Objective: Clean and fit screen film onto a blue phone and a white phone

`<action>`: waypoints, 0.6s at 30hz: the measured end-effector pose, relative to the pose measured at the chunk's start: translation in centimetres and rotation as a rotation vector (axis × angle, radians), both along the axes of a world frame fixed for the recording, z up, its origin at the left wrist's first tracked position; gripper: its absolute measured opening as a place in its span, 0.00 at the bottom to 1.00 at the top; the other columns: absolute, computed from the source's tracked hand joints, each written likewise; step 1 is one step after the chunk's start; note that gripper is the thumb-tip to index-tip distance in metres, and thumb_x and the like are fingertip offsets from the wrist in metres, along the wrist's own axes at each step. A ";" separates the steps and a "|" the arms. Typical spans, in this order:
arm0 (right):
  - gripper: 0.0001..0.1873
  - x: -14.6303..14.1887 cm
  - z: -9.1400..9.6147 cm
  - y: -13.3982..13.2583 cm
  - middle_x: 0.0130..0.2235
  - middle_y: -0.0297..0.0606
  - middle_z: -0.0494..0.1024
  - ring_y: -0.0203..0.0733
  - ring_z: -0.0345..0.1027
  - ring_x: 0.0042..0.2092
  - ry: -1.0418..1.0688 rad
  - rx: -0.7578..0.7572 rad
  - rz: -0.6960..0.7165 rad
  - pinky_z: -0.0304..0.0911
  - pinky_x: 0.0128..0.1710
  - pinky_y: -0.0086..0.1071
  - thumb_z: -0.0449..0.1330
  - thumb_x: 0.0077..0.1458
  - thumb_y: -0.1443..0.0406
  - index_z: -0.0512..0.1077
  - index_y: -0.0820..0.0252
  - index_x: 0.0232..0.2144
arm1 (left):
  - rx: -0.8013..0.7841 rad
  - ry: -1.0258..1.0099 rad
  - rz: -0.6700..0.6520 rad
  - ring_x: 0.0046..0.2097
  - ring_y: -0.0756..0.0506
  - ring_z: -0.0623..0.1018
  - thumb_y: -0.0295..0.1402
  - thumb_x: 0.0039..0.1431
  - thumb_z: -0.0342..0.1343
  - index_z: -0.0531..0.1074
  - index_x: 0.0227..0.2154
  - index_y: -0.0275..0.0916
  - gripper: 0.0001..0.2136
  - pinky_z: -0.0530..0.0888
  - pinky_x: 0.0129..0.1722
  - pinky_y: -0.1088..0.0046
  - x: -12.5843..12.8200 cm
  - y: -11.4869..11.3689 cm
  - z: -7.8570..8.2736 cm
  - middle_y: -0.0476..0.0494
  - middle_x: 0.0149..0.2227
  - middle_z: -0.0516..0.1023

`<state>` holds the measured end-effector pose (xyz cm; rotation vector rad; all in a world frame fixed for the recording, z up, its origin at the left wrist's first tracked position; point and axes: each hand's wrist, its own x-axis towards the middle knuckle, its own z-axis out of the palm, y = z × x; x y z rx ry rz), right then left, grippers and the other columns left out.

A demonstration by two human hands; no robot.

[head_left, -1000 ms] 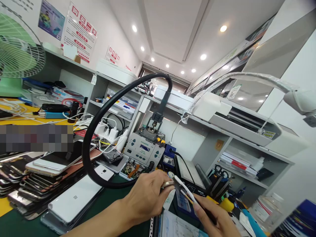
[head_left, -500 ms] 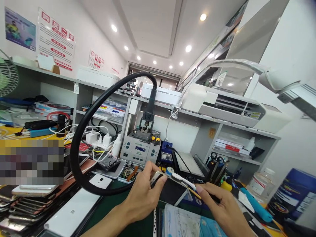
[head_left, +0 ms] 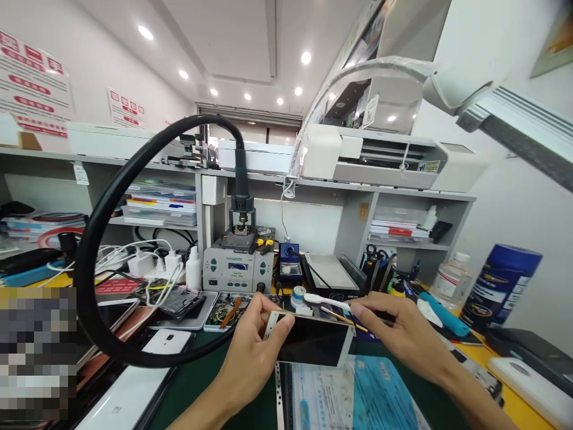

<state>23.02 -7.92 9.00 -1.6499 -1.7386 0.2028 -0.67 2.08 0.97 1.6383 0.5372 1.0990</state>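
Observation:
My left hand grips the left end of a phone with a dark screen and pale frame, held level above the green mat. My right hand is closed on a thin brush with a yellow shaft. Its tip rests over the phone's upper edge. A white tool with a round blue-white end lies just behind the phone, by my right fingertips. Whether those fingers hold it too I cannot tell.
A thick black hose loops from the grey rework station across the left. Phones lie stacked at the left. A printed sheet lies under the phone. Bottles and a blue can stand at the right. A white lamp arm hangs overhead.
The view has swung right and levelled. Both hands have kept their hold; the phone has turned so its dark screen faces me, and the brush now lies across its top edge.

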 end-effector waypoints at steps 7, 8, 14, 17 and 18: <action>0.16 1.0 1.1 -0.9 0.38 0.38 0.85 0.47 0.78 0.39 0.022 -0.092 0.062 0.68 0.35 0.30 0.58 0.66 0.56 0.85 0.56 0.38 | -0.057 0.125 -0.230 0.27 0.51 0.59 0.47 0.64 0.62 0.64 0.30 0.39 0.18 0.58 0.29 0.75 0.4 0.1 0.2 0.56 0.23 0.65; 0.16 1.1 1.2 -1.0 0.38 0.38 0.85 0.46 0.77 0.39 0.016 -0.093 0.067 0.67 0.34 0.30 0.59 0.66 0.56 0.84 0.56 0.37 | -0.061 0.139 -0.240 0.27 0.51 0.59 0.46 0.63 0.62 0.65 0.30 0.39 0.18 0.58 0.30 0.75 0.5 0.1 0.2 0.55 0.23 0.65; 0.15 0.4 0.6 -0.8 0.34 0.39 0.84 0.46 0.76 0.36 -0.087 -0.047 0.080 0.62 0.29 0.30 0.59 0.65 0.59 0.85 0.56 0.34 | -0.063 0.232 -0.299 0.29 0.50 0.58 0.46 0.65 0.60 0.73 0.32 0.36 0.16 0.57 0.29 0.75 0.6 -0.3 0.7 0.52 0.27 0.64; 0.14 -0.1 0.1 -0.6 0.32 0.39 0.83 0.45 0.74 0.34 -0.159 -0.005 0.074 0.61 0.30 0.32 0.59 0.65 0.61 0.86 0.55 0.36 | -0.046 0.252 -0.320 0.33 0.48 0.63 0.45 0.66 0.58 0.74 0.34 0.36 0.15 0.62 0.33 0.74 0.7 -0.7 1.1 0.49 0.31 0.69; 0.14 0.0 0.1 -0.6 0.32 0.39 0.83 0.45 0.74 0.33 -0.182 0.008 0.074 0.61 0.31 0.33 0.60 0.64 0.61 0.86 0.55 0.36 | -0.040 0.255 -0.318 0.33 0.48 0.64 0.45 0.66 0.57 0.74 0.34 0.37 0.15 0.62 0.34 0.74 0.8 -0.7 1.1 0.48 0.32 0.70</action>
